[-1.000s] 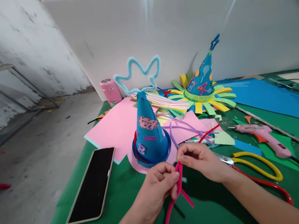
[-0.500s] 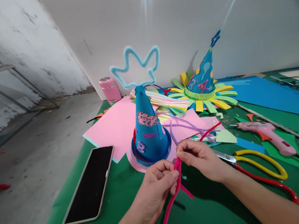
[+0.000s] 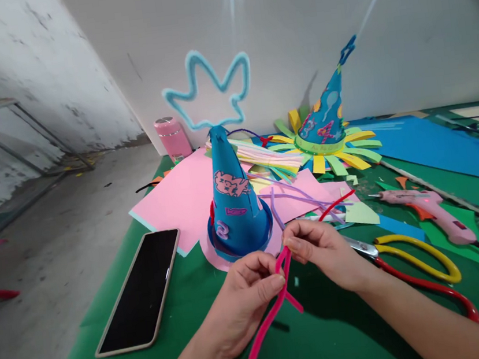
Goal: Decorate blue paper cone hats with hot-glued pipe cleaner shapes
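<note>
The left hand point(image 3: 250, 289) and right hand point(image 3: 318, 251) both pinch a pink pipe cleaner point(image 3: 266, 323) above the green table point(image 3: 330, 346) — seemingly bent, though fingers hide part. Scissors point(image 3: 411, 263) lie by the right wrist; beyond stands a blue hat point(image 3: 236, 203).

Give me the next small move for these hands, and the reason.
I'd have the left hand hold its pinch while the right hand twists the top of the pink pipe cleaner a little. Both hands grip it near each other, yet its strands look open between them, and a short end sticks out below.
</note>
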